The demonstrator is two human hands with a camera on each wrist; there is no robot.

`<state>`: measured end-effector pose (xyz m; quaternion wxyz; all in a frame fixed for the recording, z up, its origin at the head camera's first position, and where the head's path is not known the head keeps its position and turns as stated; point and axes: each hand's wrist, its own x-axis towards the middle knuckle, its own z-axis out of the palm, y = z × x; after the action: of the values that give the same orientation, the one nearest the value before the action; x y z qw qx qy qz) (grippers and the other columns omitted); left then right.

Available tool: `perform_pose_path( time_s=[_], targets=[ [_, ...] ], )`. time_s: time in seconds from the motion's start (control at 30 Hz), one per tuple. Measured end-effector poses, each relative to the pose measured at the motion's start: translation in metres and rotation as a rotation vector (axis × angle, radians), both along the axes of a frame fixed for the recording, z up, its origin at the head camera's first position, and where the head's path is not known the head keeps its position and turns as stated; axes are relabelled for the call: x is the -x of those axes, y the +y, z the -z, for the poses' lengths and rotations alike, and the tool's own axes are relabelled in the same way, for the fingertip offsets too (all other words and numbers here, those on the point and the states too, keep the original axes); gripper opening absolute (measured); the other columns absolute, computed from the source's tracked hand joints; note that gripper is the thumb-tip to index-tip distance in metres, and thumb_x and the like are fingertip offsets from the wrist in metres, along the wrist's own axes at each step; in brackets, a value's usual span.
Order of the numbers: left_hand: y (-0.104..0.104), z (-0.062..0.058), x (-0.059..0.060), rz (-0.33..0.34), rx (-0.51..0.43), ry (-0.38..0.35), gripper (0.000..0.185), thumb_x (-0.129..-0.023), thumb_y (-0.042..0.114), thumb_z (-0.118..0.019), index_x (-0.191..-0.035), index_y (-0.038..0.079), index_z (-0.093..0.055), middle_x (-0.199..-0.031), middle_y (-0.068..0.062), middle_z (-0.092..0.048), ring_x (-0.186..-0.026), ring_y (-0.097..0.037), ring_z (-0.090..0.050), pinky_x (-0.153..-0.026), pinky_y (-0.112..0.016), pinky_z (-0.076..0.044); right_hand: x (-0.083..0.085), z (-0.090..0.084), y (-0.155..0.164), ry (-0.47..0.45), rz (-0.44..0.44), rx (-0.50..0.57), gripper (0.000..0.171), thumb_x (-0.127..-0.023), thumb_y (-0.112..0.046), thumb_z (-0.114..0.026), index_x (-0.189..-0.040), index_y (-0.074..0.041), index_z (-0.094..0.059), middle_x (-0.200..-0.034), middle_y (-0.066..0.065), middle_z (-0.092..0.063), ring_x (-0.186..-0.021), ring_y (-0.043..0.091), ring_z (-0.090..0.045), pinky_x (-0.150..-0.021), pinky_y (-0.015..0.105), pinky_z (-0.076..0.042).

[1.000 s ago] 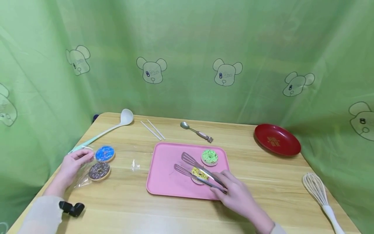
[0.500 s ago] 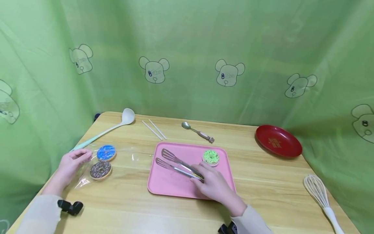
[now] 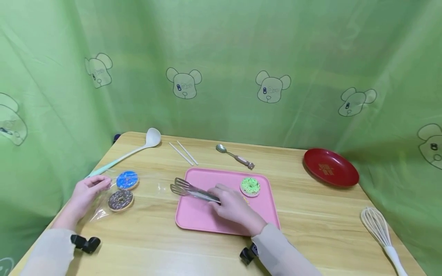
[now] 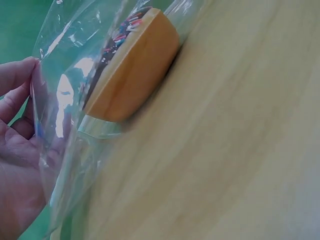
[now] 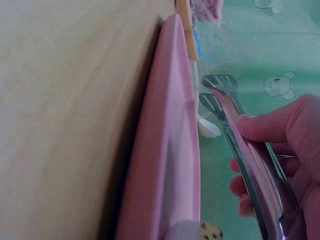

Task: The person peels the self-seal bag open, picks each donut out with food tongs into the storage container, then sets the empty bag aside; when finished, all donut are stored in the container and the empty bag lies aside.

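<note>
The right hand (image 3: 235, 207) gripped metal tongs (image 3: 191, 189), their long axis running left over the pink tray (image 3: 203, 218) edge toward the chocolate donut (image 3: 120, 199), which lay by the left hand (image 3: 86, 191) pinching its clear bag (image 4: 65, 100).

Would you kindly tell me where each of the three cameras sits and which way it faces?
Head: worn on the head, looking forward and down at the table; both hands and sleeves show, the right hand holding the tongs over the pink tray.
Left wrist: low beside the left hand, facing the clear bag and chocolate donut.
Right wrist: low at the table, looking along the tray edge; the fingers show, gripping the tongs.
Shared: head and right wrist views both show tongs and tray.
</note>
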<state>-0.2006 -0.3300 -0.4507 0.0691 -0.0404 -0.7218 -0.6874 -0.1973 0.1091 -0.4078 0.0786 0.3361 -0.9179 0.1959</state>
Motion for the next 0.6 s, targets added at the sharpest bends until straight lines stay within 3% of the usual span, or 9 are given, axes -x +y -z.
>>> perform_pose_path(
  time_s=[0.23, 0.6],
  targets=[
    [0.001, -0.002, 0.001, -0.015, 0.033, -0.007, 0.009, -0.091, 0.013, -0.061, -0.095, 0.015, -0.069, -0.085, 0.005, -0.067, -0.076, -0.005, -0.061, -0.072, -0.016, -0.050, 0.006, 0.002, -0.020, -0.037, -0.043, -0.059, 0.032, -0.083, -0.021, -0.068, -0.113, -0.012, -0.064, -0.089, -0.006, -0.057, -0.075, 0.007, -0.051, -0.072, 0.025, -0.050],
    [-0.001, -0.004, 0.003, -0.016, 0.049, -0.007, 0.008, -0.091, 0.013, -0.061, -0.095, 0.014, -0.068, -0.085, 0.005, -0.066, -0.077, -0.004, -0.061, -0.072, -0.016, -0.050, 0.014, 0.004, -0.048, -0.103, -0.086, -0.075, 0.035, -0.083, -0.028, -0.068, -0.115, -0.014, -0.063, -0.086, -0.007, -0.053, -0.070, 0.006, -0.047, -0.064, 0.021, -0.046]
  ],
)
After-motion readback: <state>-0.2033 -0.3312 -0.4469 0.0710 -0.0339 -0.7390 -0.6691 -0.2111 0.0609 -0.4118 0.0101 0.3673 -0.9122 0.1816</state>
